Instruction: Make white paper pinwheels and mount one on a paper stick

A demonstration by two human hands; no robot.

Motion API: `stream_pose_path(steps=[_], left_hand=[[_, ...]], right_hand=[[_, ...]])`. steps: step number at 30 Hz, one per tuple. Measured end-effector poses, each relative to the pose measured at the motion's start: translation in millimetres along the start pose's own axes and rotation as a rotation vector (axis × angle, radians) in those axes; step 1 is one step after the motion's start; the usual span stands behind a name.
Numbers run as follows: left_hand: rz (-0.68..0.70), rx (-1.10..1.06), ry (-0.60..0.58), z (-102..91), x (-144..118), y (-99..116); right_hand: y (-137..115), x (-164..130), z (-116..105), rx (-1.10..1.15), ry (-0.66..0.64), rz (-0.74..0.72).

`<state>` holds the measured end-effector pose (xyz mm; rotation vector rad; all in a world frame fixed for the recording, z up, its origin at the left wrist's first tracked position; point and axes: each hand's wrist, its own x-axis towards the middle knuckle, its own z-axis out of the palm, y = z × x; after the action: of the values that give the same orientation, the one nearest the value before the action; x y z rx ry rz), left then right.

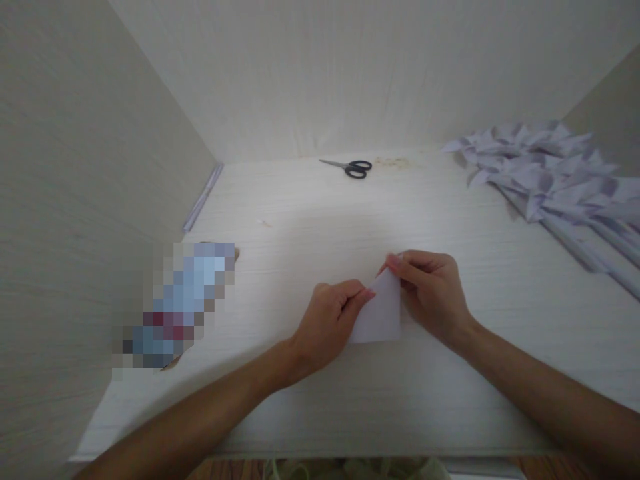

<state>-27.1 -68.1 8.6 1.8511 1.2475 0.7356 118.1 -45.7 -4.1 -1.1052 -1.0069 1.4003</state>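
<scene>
Both my hands pinch the folded paper point(380, 313) lying on the surface point(310, 220) — left hand point(327, 327) closed on its left edge, right hand point(433, 293) nipping the top corner. I'd line the edges up squarely — then crease firmly.

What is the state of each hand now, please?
Left hand: closed, pinching the left edge of the folded paper.
Right hand: closed, pinching the paper's top corner.

Soft, dim light brightens the table point(310, 220) centre. Wide-lens distortion bends the edges. A pixelated patch point(180, 303) sits left.
</scene>
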Motion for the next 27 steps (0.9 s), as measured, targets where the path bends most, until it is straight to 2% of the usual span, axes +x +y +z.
stream_pose_path(steps=[3,5,6,7,9,11,16,20,25,27], left_hand=[[-0.012,-0.018,0.003,-0.3,-1.3,-0.4],[-0.028,-0.027,0.014,-0.8,-2.4,-1.2],[-0.038,-0.033,0.022,-1.2,-2.7,-1.5],[-0.046,-0.044,0.031,-1.4,-2.7,-1.7],[-0.052,-0.074,0.043,-1.5,-1.9,-1.4],[-0.052,-0.099,0.037,-0.6,-0.5,-0.5],[-0.086,-0.159,-0.02,3.0,3.1,0.4],[-0.111,-0.202,-0.016,1.0,4.8,-1.9],[-0.152,-0.2,0.028,-9.1,1.8,-11.7],[-0.177,-0.217,0.063,-12.5,1.3,-15.0]], right_hand=[[-8.2,8.4,-5.8,0.06,0.121,-0.092],[-11.6,12.1,-9.6,0.136,0.272,-0.202],[-12.0,12.5,-10.6,0.118,0.286,-0.227],[-11.7,11.8,-10.5,0.072,0.242,-0.218],[-9.5,7.8,-7.6,-0.047,0.054,-0.168],[-6.8,2.5,-2.4,-0.174,-0.047,-0.137],[-4.5,-2.7,3.0,-0.351,-0.022,-0.179],[-10.3,4.5,-6.2,-0.305,0.069,-0.216],[-30.5,17.7,-25.4,-0.117,0.359,-0.121],[-34.0,19.3,-28.7,-0.142,0.325,-0.062]])
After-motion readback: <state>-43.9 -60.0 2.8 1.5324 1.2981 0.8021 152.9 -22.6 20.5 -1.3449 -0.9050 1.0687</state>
